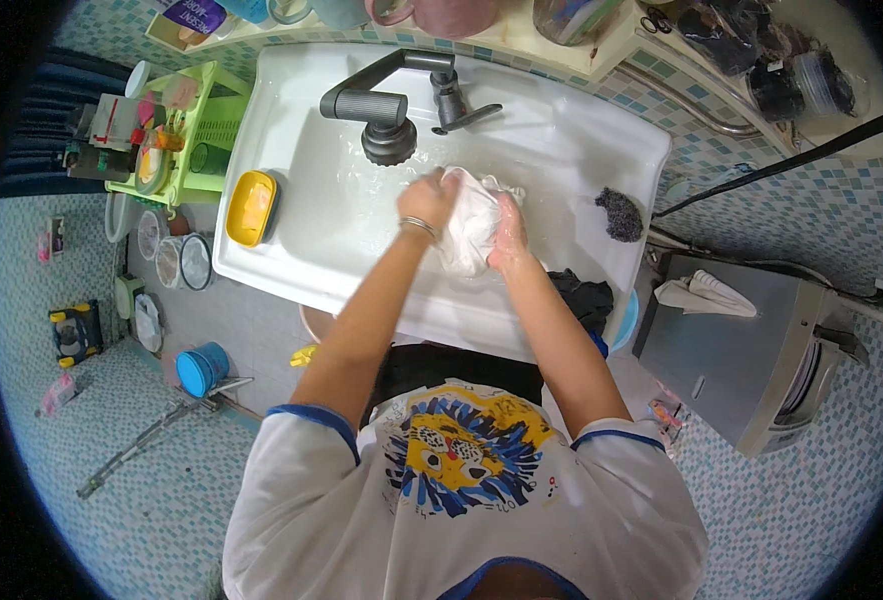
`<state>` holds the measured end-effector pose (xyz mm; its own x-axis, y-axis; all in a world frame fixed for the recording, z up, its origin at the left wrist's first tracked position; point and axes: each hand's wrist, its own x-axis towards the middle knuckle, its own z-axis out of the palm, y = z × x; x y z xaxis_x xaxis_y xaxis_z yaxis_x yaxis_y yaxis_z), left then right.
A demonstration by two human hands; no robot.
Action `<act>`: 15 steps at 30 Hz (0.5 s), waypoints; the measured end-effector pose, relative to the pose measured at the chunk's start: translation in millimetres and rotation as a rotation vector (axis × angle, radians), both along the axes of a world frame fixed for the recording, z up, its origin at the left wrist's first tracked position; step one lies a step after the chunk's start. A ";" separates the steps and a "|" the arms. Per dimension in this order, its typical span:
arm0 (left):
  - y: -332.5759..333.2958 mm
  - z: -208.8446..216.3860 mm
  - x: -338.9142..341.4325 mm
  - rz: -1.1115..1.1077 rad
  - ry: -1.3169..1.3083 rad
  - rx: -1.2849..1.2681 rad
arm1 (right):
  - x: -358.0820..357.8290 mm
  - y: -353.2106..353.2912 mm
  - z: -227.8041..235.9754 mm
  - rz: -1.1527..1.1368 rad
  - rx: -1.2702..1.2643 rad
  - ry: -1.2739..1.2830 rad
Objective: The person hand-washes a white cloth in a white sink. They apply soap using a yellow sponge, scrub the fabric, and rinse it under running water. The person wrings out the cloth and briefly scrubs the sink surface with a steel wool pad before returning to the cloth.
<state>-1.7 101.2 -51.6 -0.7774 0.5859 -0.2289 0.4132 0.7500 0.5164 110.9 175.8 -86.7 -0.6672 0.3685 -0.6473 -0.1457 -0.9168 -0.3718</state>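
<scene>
I stand at a white sink (291,100), with tiled walls around me. On its left lies a yellow soap dish (233,224), on its right a dark scrubber (619,214); a grey faucet (366,104) arches over the basin. Beyond it on the right stands a grey appliance (706,350); on the left-hand floor, a blue bucket (201,370). The white cloth (469,225) is in the basin, between my hands. My right hand (507,235) has its fingers clamped on the cloth's right side; my left hand (429,200) curls at its upper left (too blurred to tell whether those fingers grip).
</scene>
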 end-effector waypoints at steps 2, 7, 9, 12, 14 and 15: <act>-20.3 -1.1 -24.3 -0.053 0.153 -0.051 | 3.0 7.2 18.3 0.030 0.037 -0.078; -64.4 -5.9 -59.7 0.218 0.021 -0.466 | 15.6 29.7 31.1 0.200 0.510 -0.600; -63.0 -7.0 -48.3 0.076 0.118 -0.626 | 15.3 31.9 13.4 0.463 1.118 -0.946; -38.1 11.8 -18.1 -0.135 0.079 -0.785 | 9.2 15.4 -4.5 0.533 1.606 -1.108; -31.9 2.5 -5.4 -0.339 0.044 -0.843 | 3.3 -0.8 4.2 0.501 1.606 -0.843; -30.9 -11.3 -3.7 -0.345 0.086 -0.802 | 4.1 -6.1 -33.5 0.550 1.670 -0.765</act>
